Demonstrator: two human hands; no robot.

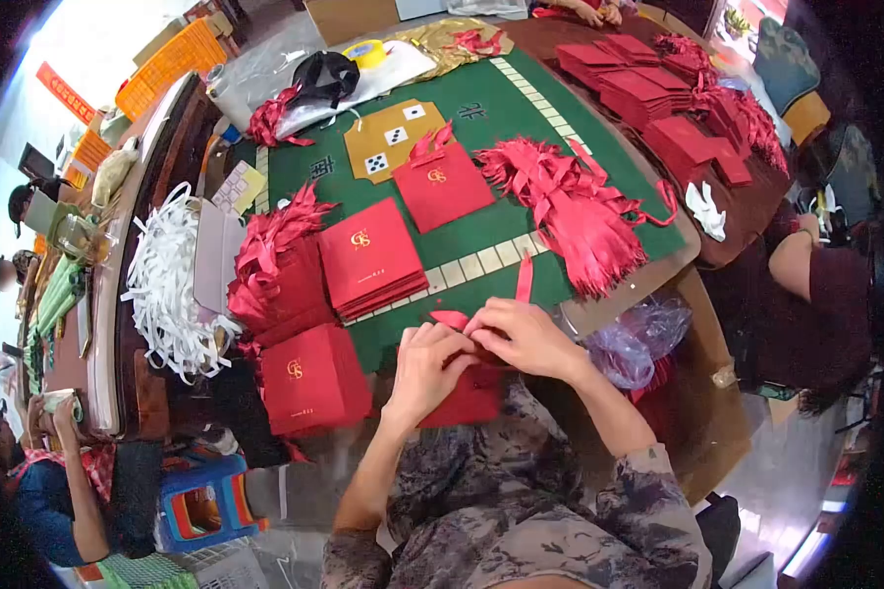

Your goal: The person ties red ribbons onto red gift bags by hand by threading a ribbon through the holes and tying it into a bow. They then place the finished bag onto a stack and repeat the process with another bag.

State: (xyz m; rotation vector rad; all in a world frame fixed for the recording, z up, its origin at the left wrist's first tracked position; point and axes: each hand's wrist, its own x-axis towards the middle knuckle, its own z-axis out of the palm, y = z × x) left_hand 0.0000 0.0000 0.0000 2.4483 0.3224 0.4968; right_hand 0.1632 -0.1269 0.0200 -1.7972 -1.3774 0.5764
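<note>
At the near table edge, my left hand (424,365) is closed, its fingertips pinching a red ribbon (450,319). My right hand (523,336) meets it, closed on the same ribbon, with a strip standing up beyond the knuckles. Below both hands is a red paper bag (464,401), partly covered by them. To the left lie a stack of red bags with a gold logo (371,250) and another stack (314,378). A bag with a ribbon handle (444,185) rests farther back. A large bundle of red ribbons (575,211) spreads at the right.
White ribbons (172,285) are heaped at the left edge. More red bags (643,93) cover the brown table at the right. Clear plastic (634,344) hangs by the right table edge. Other people sit at both sides. A blue stool (206,506) stands lower left.
</note>
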